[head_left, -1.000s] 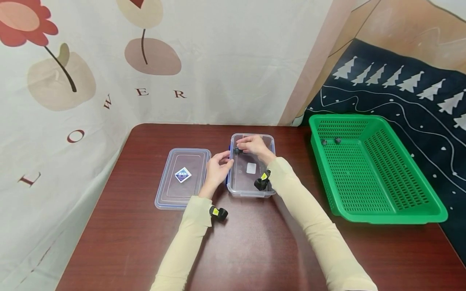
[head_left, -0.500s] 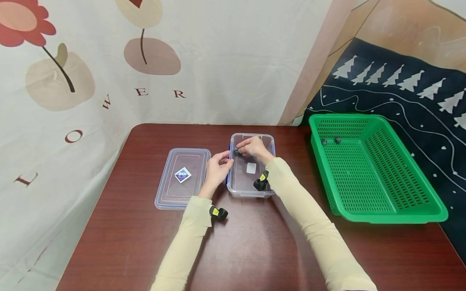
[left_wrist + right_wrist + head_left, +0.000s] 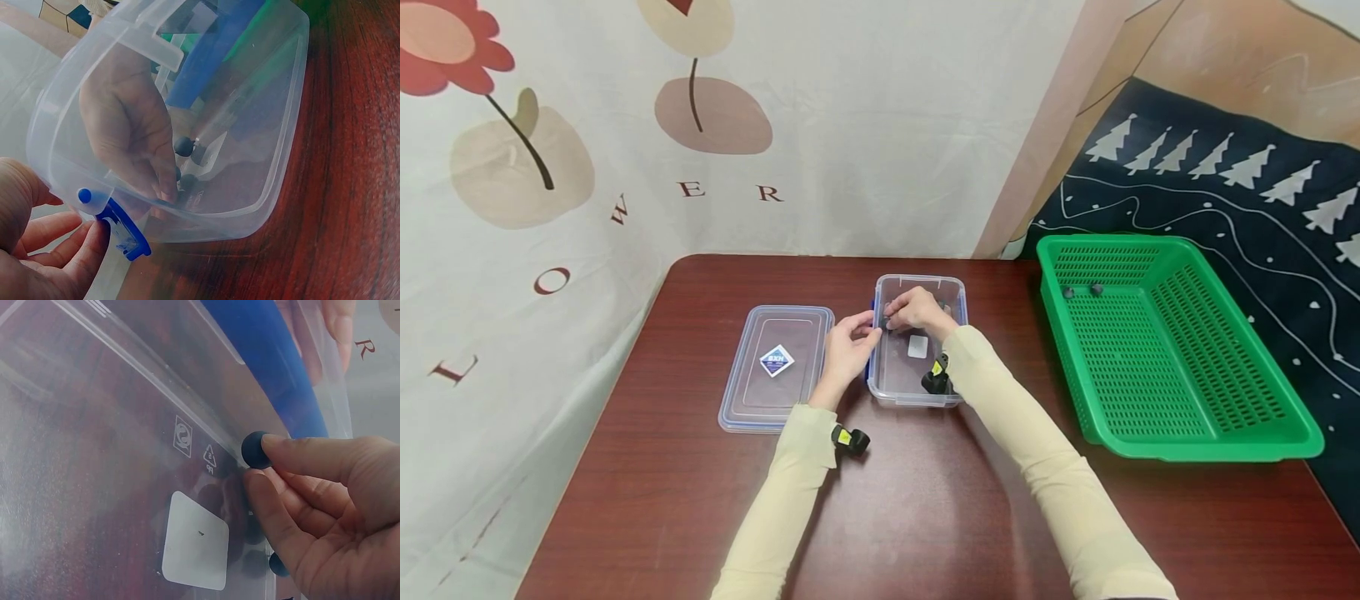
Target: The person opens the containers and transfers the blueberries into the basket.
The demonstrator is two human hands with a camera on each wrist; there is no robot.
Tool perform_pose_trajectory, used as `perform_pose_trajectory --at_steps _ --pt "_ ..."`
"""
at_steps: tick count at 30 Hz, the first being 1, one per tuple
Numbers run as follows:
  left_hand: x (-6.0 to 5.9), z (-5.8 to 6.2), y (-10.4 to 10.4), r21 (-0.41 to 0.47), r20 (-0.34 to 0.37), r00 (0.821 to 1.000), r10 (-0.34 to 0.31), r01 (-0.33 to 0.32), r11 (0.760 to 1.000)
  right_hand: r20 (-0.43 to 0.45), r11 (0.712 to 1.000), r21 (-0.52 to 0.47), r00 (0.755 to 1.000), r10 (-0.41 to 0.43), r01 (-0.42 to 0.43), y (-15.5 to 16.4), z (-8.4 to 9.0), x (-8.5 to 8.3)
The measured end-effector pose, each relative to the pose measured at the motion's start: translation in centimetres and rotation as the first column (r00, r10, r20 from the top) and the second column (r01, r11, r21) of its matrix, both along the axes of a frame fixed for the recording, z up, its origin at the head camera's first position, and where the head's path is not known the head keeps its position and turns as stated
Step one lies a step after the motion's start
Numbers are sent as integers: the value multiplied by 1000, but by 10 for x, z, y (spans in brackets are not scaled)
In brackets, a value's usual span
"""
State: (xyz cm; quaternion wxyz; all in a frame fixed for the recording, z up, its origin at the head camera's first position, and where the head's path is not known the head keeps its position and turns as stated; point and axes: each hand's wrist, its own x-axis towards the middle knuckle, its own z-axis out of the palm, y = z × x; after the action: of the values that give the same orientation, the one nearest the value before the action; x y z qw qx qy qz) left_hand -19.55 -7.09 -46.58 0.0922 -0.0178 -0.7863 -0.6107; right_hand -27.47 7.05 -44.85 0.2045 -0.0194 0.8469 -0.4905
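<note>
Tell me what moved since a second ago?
The right hand slid a little toward the left wall of the clear box, its fingers now covering the dark ball they hold. The left hand, lid and green basket stayed put.

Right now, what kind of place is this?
Probably a room at home: a dark wooden table against a flower-print cloth, with a green plastic basket and a clear storage box on it.
</note>
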Motion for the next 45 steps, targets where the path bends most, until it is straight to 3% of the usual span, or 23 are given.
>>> perform_pose_trajectory --at_steps 8,14,25,34,45 --pt "0 1 0 -1 -6 1000 5 -5 1000 7 1000 14 1000 1 -1 1 1 -1" --pt "0 1 0 -12 -10 1000 6 -6 1000 -38 1000 -16 999 -6 5 7 8 -3" --pt "2 2 0 -15 15 1000 13 -12 1000 -8 983 -145 994 -110 108 32 44 -3" --pt "1 3 1 -17 7 1000 21 -21 1000 -69 987 -115 990 -125 116 64 82 -3" --pt "1 3 1 -25 11 1000 7 -7 1000 -110 978 -77 973 -203 195 115 112 -1"
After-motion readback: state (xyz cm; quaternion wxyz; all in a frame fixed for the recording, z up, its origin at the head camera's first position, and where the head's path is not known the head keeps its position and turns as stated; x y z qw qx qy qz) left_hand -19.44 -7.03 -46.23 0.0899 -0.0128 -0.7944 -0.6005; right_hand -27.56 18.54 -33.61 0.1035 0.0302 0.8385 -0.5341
